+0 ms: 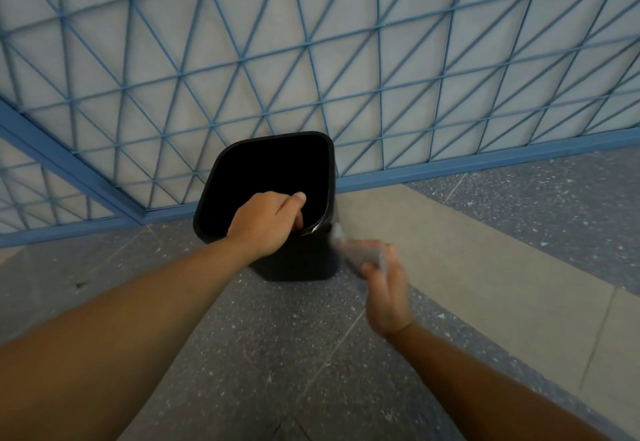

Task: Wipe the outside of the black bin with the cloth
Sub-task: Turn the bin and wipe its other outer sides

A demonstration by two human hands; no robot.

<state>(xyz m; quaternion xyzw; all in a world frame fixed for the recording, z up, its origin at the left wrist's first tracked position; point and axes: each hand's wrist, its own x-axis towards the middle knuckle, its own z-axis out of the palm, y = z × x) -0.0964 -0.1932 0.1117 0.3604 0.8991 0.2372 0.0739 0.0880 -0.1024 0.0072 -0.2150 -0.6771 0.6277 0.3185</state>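
Observation:
A black bin (304, 264) with a rounded square mouth stands on the floor against a blue lattice fence, its inside dark. My left hand (265, 222) grips the near rim, fingers curled inside and thumb along the top edge. My right hand (386, 288) is blurred just right of the bin's lower side. It holds a grey cloth (356, 253) that reaches up against the bin's right corner.
A blue metal lattice fence (311, 59) with a solid bottom rail runs behind the bin and turns a corner at the left. The floor is dark speckled stone (277, 354) with a lighter grey band (467, 267) running to the right.

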